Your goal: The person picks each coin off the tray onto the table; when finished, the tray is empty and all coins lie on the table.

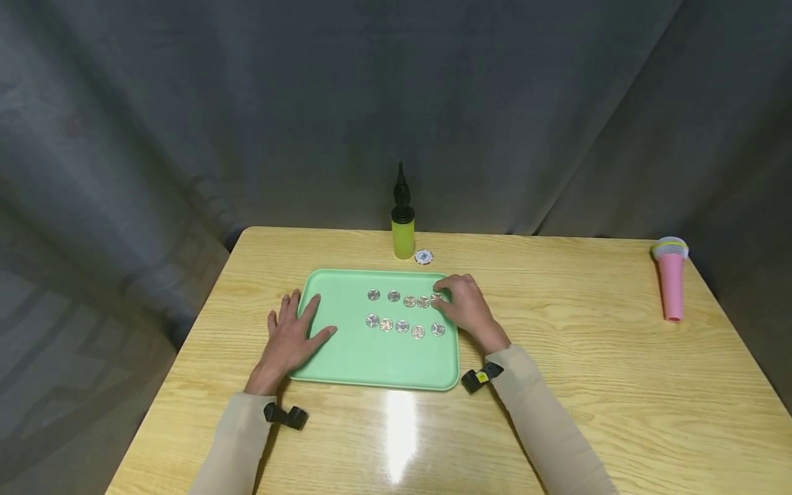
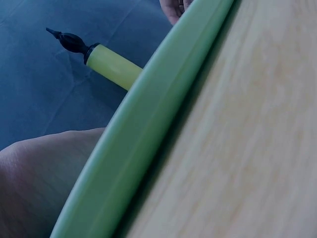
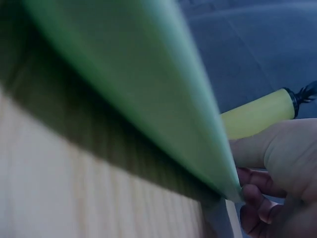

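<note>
A mint-green tray [image 1: 346, 357] lies on the table, with several silvery coins in two rows on it. My left hand [image 1: 291, 342] rests over the tray's left rim, its fingers spread and straight. At the right end of the upper row, thumb and forefinger of my right hand [image 1: 468, 308] curl about a coin [image 1: 436, 298], one on each side of it. The lower row ends in another coin [image 1: 438, 329], just below that hand. In the right wrist view the tray's outer side [image 3: 148, 84] hides the coins, and the right hand [image 3: 292, 163] shows with curled fingers.
Behind the tray stands a yellow hand pump [image 1: 403, 237] with a black top, beside a white and red poker chip [image 1: 423, 256]. A pink microphone [image 1: 671, 282] lies at the table's far right. A dark grey curtain [image 1: 309, 124] hangs behind the wooden table [image 1: 588, 330].
</note>
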`<action>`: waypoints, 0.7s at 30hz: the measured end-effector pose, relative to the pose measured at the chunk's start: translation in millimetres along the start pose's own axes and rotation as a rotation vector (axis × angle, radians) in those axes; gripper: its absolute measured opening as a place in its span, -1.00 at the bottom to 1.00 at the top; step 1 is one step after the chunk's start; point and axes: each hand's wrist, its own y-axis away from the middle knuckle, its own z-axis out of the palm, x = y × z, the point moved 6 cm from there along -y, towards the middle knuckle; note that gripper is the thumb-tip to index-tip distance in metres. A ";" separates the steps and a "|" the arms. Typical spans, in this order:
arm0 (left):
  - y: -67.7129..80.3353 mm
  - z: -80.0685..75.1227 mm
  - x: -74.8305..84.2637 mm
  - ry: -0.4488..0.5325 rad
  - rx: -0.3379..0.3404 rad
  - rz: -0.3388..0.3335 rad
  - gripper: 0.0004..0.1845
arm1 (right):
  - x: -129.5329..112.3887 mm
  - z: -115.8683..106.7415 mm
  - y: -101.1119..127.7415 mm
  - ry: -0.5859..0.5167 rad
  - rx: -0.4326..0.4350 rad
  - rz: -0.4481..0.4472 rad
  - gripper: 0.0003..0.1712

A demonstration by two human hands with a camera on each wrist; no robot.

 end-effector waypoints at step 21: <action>0.4 -2.3 2.6 -0.009 0.002 -0.004 -0.13 | -7.7 4.4 -0.5 0.127 -0.007 -0.010 -0.69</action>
